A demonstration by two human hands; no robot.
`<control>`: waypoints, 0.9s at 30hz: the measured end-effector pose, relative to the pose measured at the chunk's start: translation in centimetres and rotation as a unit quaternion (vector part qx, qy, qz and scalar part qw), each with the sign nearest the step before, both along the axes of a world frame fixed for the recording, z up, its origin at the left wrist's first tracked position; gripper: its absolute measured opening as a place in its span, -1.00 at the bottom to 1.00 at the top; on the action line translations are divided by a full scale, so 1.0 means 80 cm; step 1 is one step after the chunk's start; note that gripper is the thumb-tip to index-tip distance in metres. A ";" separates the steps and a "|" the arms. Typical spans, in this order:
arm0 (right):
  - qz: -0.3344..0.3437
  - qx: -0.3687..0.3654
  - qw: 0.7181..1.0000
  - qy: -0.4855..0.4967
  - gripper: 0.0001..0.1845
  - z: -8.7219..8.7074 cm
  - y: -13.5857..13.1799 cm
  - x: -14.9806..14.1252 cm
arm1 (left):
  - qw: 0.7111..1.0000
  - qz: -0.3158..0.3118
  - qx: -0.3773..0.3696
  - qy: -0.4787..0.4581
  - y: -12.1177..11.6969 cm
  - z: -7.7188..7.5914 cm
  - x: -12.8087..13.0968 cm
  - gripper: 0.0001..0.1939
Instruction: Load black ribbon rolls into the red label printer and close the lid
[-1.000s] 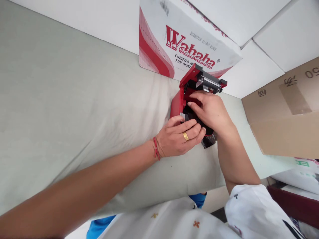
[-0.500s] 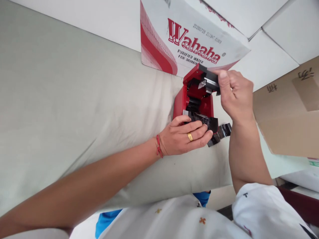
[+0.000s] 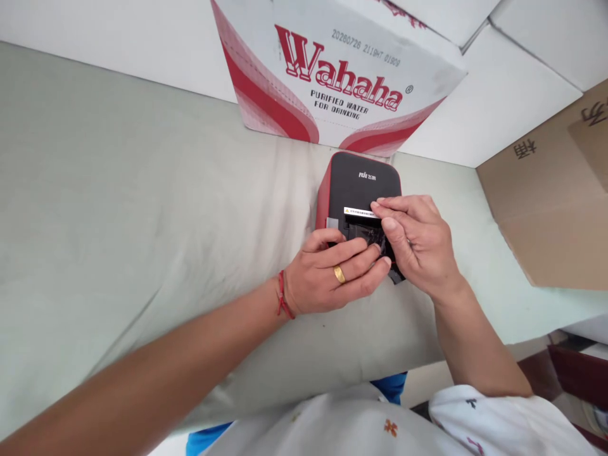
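A small red and black receipt printer [image 3: 363, 190] stands on the pale green cloth with its black lid down. A shiny black film strip [image 3: 363, 235] comes out at the front slot, just below a white warning label [image 3: 360, 212]. My left hand [image 3: 339, 272], with a gold ring, lies with fingers stretched over the strip and the printer's front edge. The fingertips of my right hand [image 3: 420, 244] rest on the lid beside the label, thumb a little apart and lower. Part of the strip and the printer's front are hidden under my fingers.
Behind the printer stands a white and red Wahaha water carton [image 3: 332, 69]. A brown cardboard box [image 3: 555, 209] is at the right. The pale green cloth [image 3: 118, 190] spreads left of the printer, with white wall tiles [image 3: 522, 82] behind.
The printer's lid, raised with its red inside showing, has swung down over the body. My right hand came down with it, from gripping the lid's edge to touching its top. My left hand stays at the front.
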State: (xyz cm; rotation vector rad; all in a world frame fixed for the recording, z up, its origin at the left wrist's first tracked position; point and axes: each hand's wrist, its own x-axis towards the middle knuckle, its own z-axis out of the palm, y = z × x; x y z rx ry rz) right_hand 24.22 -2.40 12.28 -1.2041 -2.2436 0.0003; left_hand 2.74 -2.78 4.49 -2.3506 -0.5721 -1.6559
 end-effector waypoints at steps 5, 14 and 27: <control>-0.005 0.016 1.000 0.013 -0.64 -0.002 -0.001 -0.007 | 0.996 -0.022 -0.058 -0.065 0.006 -0.006 -0.006 -0.71; 0.076 0.055 0.993 0.070 -0.69 -0.018 -0.044 -0.009 | 0.858 -0.214 -0.425 -0.194 0.059 -0.018 -0.038 -0.09; 0.060 0.085 0.990 0.097 -0.63 -0.036 -0.059 -0.013 | 0.692 -0.369 -0.555 -0.279 0.078 -0.051 -0.030 0.10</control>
